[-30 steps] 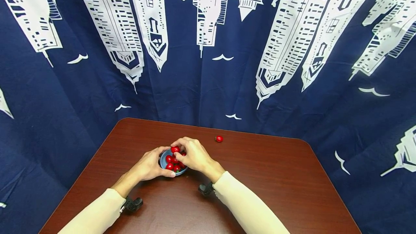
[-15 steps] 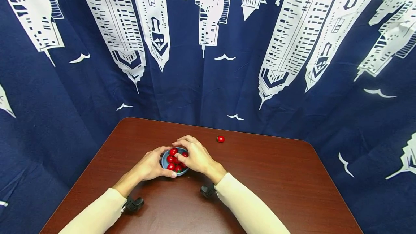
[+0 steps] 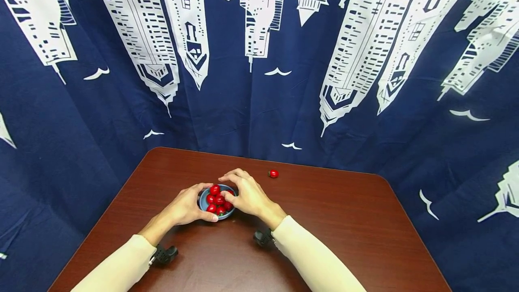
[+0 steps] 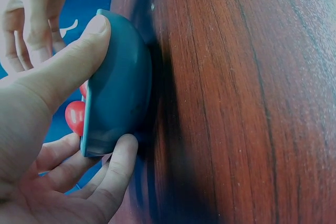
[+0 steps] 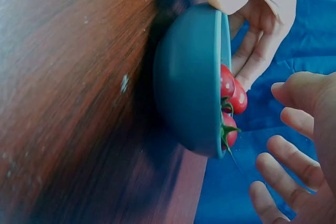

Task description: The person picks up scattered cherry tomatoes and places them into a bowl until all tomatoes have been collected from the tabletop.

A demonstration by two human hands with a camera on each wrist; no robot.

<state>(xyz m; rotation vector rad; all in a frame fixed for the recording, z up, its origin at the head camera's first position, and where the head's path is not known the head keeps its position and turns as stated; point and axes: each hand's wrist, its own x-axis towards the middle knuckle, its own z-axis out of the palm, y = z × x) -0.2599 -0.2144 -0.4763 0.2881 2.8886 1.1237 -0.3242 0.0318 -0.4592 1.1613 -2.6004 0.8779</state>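
My left hand [image 3: 188,206] grips a small blue bowl [image 4: 121,82] from its left side, the thumb on the near rim and the fingers round the far side. Several red cherry tomatoes [image 3: 219,199] lie heaped in the bowl, some with green stems that show in the right wrist view. Over the bowl's right edge hovers my right hand [image 3: 248,195], fingers loosely bent and apart, holding nothing. In the right wrist view its fingertips [image 5: 278,90] are clear of the tomatoes.
One more cherry tomato [image 3: 273,173] lies by itself near the back edge of the brown wooden table [image 3: 324,220]. Behind the table hangs a dark blue curtain [image 3: 227,111] with white buildings. Black wrist cameras [image 3: 165,254] sit under both sleeves.
My right hand has let go of a cherry tomato, which now rests in the bowl with the others, and has drawn back slightly to the right. The left hand keeps its grip.
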